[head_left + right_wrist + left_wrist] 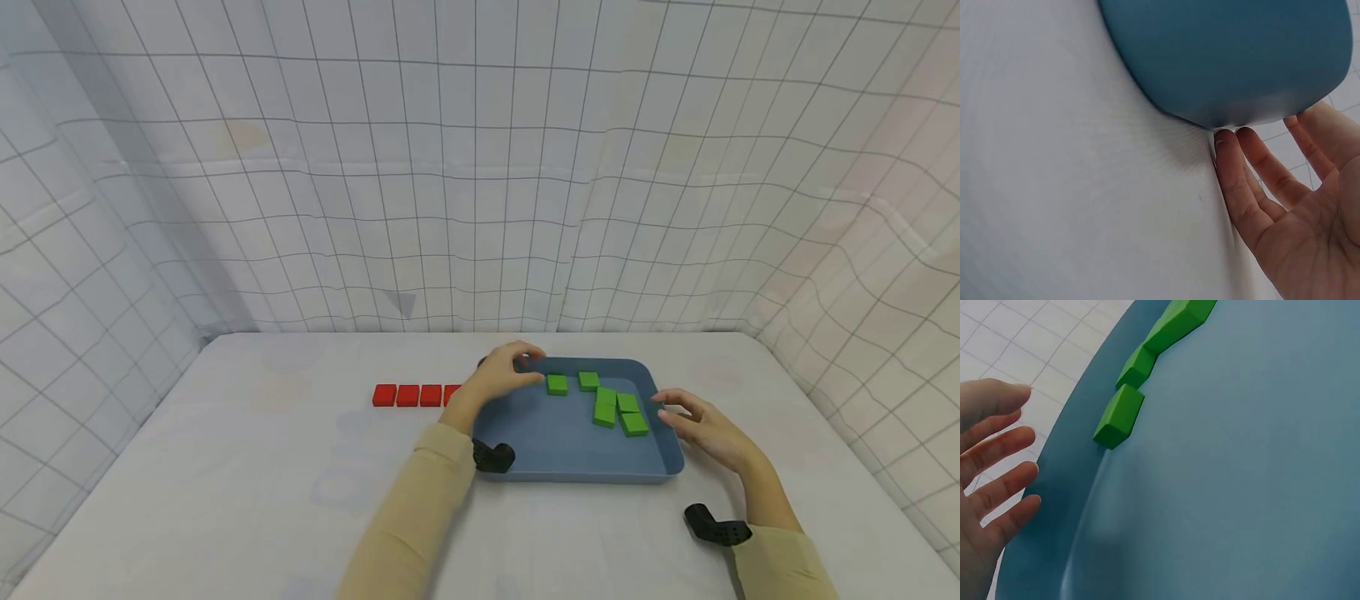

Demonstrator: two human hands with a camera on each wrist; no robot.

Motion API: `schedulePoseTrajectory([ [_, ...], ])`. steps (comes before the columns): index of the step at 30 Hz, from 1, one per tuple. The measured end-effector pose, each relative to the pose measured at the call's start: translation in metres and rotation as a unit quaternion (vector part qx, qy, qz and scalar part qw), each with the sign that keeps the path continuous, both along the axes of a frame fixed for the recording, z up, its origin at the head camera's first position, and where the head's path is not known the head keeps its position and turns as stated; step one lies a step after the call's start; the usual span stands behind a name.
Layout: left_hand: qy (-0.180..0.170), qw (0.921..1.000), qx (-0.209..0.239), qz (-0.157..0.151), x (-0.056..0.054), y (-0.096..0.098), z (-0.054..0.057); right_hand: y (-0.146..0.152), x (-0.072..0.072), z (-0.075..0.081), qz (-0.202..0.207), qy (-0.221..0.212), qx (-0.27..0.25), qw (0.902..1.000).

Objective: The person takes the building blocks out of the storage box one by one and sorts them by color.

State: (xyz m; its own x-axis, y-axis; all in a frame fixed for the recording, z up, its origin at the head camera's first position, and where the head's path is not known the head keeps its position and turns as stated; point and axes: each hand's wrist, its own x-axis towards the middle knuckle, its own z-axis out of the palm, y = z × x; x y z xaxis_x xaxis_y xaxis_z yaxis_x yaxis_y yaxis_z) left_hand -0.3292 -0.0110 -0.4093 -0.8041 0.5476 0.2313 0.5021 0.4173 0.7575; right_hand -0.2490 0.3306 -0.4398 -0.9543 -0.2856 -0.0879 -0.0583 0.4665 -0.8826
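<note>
A blue tray (570,477) lies on the table with several green square blocks (604,414) inside, mostly toward its right side and back. My left hand (504,372) hovers over the tray's back left part. Its thumb and fingers are spread apart with nothing between them in the left wrist view, where green blocks (1120,417) stand along the tray wall. At the tray's right side is my right hand (705,429). In the right wrist view its loosely bent fingers (1235,172) reach right up to the tray's outer wall (1229,69).
Left of the tray, several red square blocks (408,396) lie in a row on the white table (285,492); my left forearm covers the row's right end. A grid-patterned white curtain (480,183) encloses the back and sides. Each wrist carries a black camera mount (717,527).
</note>
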Motion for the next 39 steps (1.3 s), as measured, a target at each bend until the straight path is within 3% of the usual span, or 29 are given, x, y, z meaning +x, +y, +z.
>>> schedulePoseTrajectory([
  [8, 0.024, 0.9988, -0.039, -0.016, -0.001, 0.013, -0.007, 0.0, 0.0, -0.001, 0.001, -0.003, -0.003, 1.0],
  [16, 0.005, 0.9963, -0.085, -0.012, -0.003, 0.018, -0.014, 0.001, 0.001, -0.001, -0.003, -0.005, 0.01, 0.9999],
  [28, -0.02, 0.9931, -0.115, -0.011, -0.005, 0.022, -0.017, 0.001, 0.0, 0.0, 0.003, -0.004, 0.0, 1.0],
  [39, 0.0, 0.9912, -0.131, -0.015, -0.007, 0.025, -0.021, 0.001, 0.0, -0.001, 0.004, -0.002, -0.002, 1.0],
])
